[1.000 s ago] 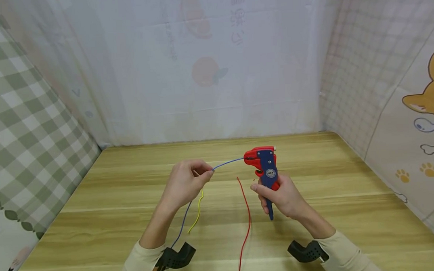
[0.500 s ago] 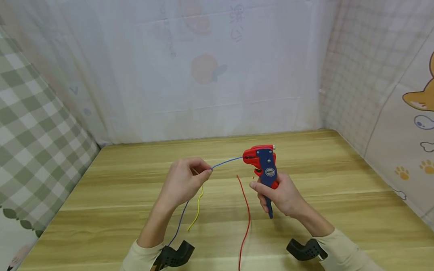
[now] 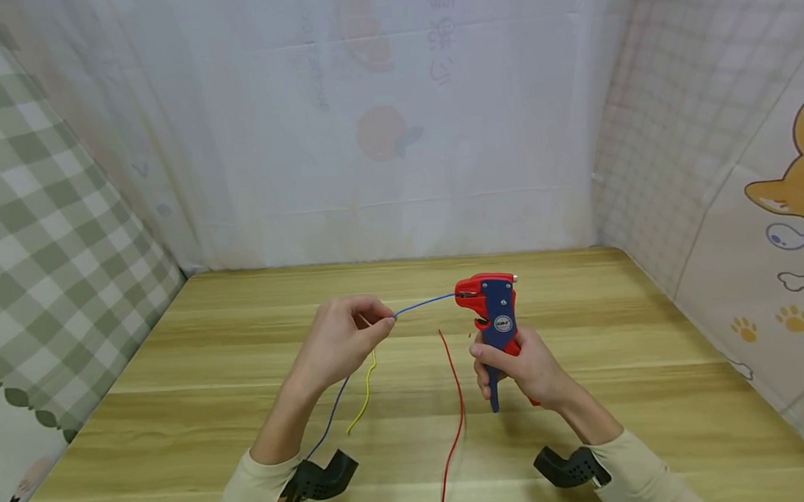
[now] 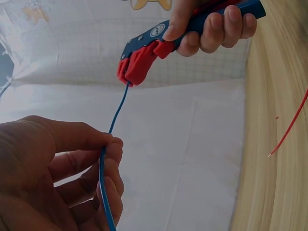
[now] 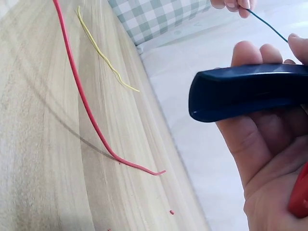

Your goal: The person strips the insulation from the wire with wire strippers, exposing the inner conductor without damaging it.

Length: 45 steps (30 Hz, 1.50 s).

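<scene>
Wood-grain table (image 3: pixel 213 409); left hand (image 3: pixel 341 342) pinches blue wire (image 3: pixel 423 303) running rightward to red-blue tool (image 3: pixel 500 306) gripped by right hand (image 3: pixel 526 361).

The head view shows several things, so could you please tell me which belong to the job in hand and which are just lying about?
In the job:
blue wire, pinched by the left hand;
red-and-blue tool, gripped by the right hand, the wire running to its jaws.

Lying about, apparently:
red wire;
yellow wire;
small red scrap.
</scene>
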### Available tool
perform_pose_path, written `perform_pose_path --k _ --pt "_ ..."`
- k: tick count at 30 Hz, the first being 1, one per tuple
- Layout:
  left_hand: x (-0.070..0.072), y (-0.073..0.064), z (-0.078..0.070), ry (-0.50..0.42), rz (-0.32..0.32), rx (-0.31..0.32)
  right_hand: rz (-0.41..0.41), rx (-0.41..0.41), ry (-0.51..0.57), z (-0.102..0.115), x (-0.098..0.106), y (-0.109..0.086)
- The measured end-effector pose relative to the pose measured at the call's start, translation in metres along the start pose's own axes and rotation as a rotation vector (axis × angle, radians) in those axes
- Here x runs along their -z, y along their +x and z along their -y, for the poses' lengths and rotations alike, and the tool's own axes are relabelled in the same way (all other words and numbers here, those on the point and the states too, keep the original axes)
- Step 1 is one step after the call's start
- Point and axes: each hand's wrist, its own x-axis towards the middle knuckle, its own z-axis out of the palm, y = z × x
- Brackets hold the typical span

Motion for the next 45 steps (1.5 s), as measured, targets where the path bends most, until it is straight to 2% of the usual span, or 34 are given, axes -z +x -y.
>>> perform_pose_path --k 13,25,36,45 --pt "0.0003 -0.0012 -0.0017 -0.005 0.005 0.003 0.016 0.009 -0.008 0.0034 0.0031 -0.0009" --pt "0.0021 -0.0014 -0.0037 0.034 -0.022 -0.002 0.038 -0.007 -0.049 0.0067 0.0047 -0.0007" --pt "0.0038 -0.0032 -0.0048 0.047 -0.024 -0.038 0.043 0.0 -0.063 0.0058 0.0049 -0.0007" --pt "0.0068 -0.0028 -0.0049 0.044 -0.009 -0.036 0.019 0.047 -0.061 0.0046 -0.0005 0.0004"
